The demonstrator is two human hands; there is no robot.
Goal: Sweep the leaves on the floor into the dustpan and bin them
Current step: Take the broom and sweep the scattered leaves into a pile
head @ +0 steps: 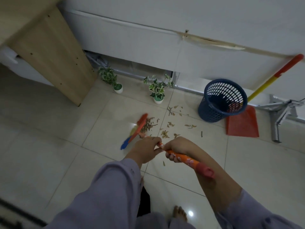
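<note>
Both my hands grip the orange flowered handle of a broom (184,157). My left hand (145,149) holds it lower down and my right hand (177,148) sits just behind, nearer the red end cap. The broom's head (137,128), blurred with red, yellow and blue bristles, rests on the tiles at the left edge of a pile of dry leaves (151,123). More leaves (171,123) lie scattered to the right. A red dustpan (241,123) with a long yellow and red handle leans against the wall, beside a blue mesh bin (221,100).
Two small potted plants (157,90) (112,79) stand by the wall beyond the leaves. A wooden cabinet side (49,52) rises at the left. Metal legs (280,116) sit at the right behind the dustpan. My bare foot (179,214) is on the tiles below.
</note>
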